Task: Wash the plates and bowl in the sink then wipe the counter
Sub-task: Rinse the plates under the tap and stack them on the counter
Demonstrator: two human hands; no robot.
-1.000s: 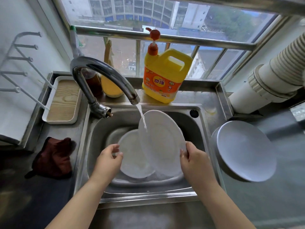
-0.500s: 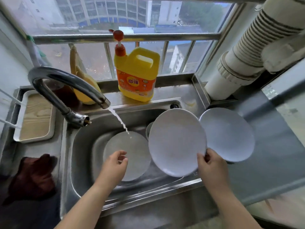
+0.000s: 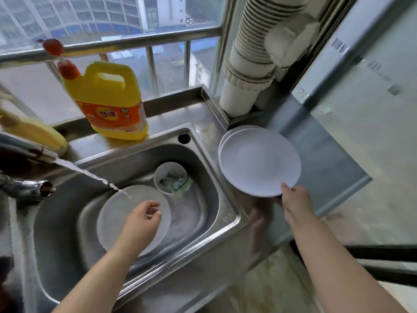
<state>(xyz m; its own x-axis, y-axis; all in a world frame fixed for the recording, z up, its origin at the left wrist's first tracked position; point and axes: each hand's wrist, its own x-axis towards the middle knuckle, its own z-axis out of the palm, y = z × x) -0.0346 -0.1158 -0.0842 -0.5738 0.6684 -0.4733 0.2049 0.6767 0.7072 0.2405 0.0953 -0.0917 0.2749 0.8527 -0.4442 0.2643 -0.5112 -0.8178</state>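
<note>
A: Since half a second ago the rinsed plate [image 3: 259, 162] is travelling further to the right; now it is hanging over the second plate [image 3: 228, 134] that is lying on the desk [image 3: 327, 163], and only a thin edge of that lower plate is showing at the back left.

B: Which hand is carrying it?

A: From the head view, the right hand [image 3: 293, 199] is pinching the near rim of the plate, with the thumb on top and the other fingers hidden under the rim. I cannot tell if the two plates are already touching.

B: And the left one?

A: The left hand [image 3: 141, 219] is hovering over the third plate [image 3: 117, 213], which is lying flat in the sink [image 3: 216, 199]. Its fingers [image 3: 153, 213] are loosely curled and are holding nothing. The tap water [image 3: 90, 175] is falling on the far edge of that plate.

B: So what is deciding the next move?

A: I think it is this: the plate in the sink is lying directly below the left fingers, and the bowl [image 3: 170, 179] with the green sponge [image 3: 180, 188] inside is standing just beyond it, to the right. The left hand is clearly nearer to both. The right hand is needing only to lower its plate onto the stack.
</note>
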